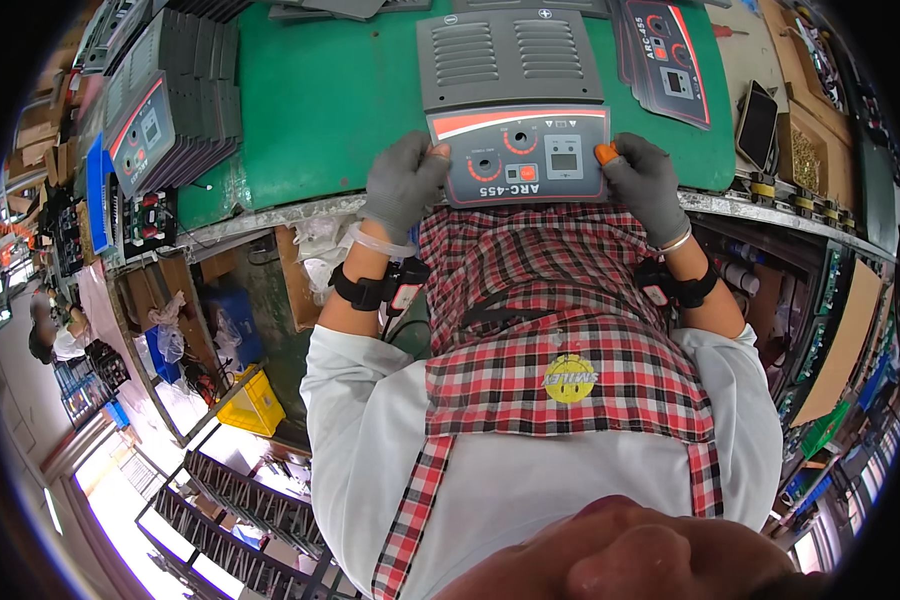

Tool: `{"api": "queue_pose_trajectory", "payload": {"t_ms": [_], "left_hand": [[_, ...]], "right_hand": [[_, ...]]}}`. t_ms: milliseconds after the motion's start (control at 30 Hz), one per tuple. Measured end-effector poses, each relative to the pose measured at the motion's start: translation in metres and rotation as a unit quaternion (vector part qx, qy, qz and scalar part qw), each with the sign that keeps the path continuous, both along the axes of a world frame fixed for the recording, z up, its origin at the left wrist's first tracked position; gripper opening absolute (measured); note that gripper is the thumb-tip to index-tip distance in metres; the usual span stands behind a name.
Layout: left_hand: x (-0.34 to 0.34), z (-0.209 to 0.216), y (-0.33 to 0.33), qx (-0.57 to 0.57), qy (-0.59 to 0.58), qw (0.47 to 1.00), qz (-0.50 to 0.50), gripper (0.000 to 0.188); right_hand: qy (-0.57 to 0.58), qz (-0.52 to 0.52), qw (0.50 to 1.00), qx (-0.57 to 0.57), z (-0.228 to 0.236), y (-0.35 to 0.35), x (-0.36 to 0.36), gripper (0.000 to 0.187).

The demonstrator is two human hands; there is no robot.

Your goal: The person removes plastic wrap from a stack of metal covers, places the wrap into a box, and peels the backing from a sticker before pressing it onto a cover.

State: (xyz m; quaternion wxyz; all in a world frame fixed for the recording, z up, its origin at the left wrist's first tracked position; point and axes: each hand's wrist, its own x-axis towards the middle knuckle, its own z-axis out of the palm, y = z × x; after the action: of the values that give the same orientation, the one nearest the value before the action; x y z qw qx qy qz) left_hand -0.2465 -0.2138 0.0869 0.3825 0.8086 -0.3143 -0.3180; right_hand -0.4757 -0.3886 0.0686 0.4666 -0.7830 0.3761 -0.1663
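A dark grey sheet-metal machine panel stands at the front edge of the green table in front of me. Its face carries a red and white stripe, round knob holes and a small display window. Behind it lies a louvred grey section, which looks joined to the panel along a bend. My left hand, in a grey glove, grips the panel's left edge with the thumb on its face. On the opposite edge, my gloved right hand is closed in the same way, an orange cover on its thumb.
Stacked panels of like kind stand at the left and lie at the right on the green mat. A phone leans near the right end. A box of small parts sits beyond it. Below left is a yellow bin.
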Motion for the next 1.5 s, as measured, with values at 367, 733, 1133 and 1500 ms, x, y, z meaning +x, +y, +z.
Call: {"api": "queue_pose_trajectory", "payload": {"t_ms": [367,733,1133,1500], "left_hand": [[0.000,0.004,-0.002,0.019,0.056,0.998,0.012,0.022],[0.003,-0.014,0.001,-0.027,-0.040,0.998,-0.031,0.021],[0.001,-0.014,-0.001,-0.015,-0.061,0.998,-0.031,0.021],[0.004,-0.013,-0.002,0.005,-0.067,0.997,-0.044,0.023]], "right_hand": [[0.058,0.008,0.997,-0.045,0.004,-0.001,0.007,0.017],[0.050,0.010,0.997,-0.056,0.004,-0.001,0.005,0.016],[0.031,0.014,0.996,-0.081,0.004,0.000,0.006,0.017],[0.037,0.003,0.997,-0.072,0.003,0.000,0.006,0.016]]}}
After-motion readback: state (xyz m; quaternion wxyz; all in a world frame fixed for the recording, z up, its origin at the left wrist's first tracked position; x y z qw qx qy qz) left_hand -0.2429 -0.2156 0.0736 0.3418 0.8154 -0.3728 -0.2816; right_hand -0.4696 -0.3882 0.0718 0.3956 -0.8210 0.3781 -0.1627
